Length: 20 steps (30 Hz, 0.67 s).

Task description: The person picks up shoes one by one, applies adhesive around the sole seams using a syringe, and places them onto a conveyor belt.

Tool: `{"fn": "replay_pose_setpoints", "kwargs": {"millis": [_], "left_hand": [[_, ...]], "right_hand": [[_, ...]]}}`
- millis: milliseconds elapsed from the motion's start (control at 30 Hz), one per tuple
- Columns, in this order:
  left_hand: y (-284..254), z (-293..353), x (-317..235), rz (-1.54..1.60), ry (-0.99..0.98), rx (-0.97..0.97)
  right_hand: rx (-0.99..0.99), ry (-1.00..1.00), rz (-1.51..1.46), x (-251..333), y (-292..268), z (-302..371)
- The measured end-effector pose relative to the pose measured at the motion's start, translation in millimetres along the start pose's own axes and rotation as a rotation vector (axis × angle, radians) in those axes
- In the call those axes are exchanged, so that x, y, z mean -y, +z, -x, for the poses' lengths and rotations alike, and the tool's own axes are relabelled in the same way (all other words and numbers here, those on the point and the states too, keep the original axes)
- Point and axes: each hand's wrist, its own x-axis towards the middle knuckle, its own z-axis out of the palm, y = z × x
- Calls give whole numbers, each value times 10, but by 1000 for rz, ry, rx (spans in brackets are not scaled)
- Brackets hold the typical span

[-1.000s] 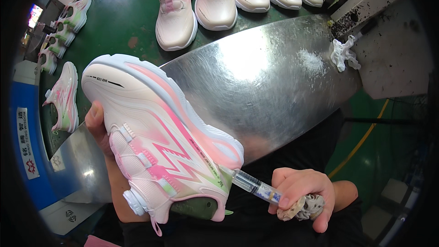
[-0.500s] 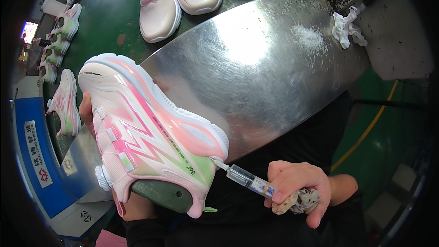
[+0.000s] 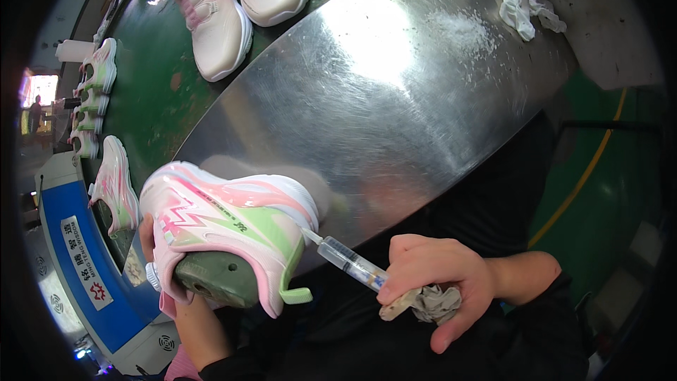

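Observation:
A pink, white and green sneaker [image 3: 218,208] is tilted in front of me with its heel toward my right hand. A dark green shoe last [image 3: 215,279] fills its opening. Gripping the sneaker from its far left side is my left hand [image 3: 147,238], mostly hidden behind it. My right hand [image 3: 451,275] is closed around a clear syringe [image 3: 350,262] and also keeps a crumpled grey rag [image 3: 436,303] in the palm. The syringe's thin tip meets the heel near the seam between upper and sole; whether liquid comes out is too small to see.
A shiny metal plate [image 3: 303,106] lies beyond the sneaker, with white residue [image 3: 462,35] and a crumpled white cloth [image 3: 525,3] at its far right. More sneakers [image 3: 218,25] stand on the green belt [image 3: 151,63] behind and to the left. A blue-and-white machine panel [image 3: 92,261] borders the left.
The sneaker has come lower and turned so its heel and opening face me more. My right hand and syringe have shifted left with the heel, tip still there. The whole view has also shifted.

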Motion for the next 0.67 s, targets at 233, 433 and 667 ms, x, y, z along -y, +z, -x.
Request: {"fn": "replay_pose_setpoints", "kwargs": {"millis": [233,433,667], "left_hand": [[86,276,-111,-34,324,306],[-456,768,-34,218,-284,64],[-199,1338,49,303,-367,213]], "right_hand": [[61,-5,124,-81,0,-59],[72,10,170,-62,104,-60],[88,27,223,10,205,-54]]}}
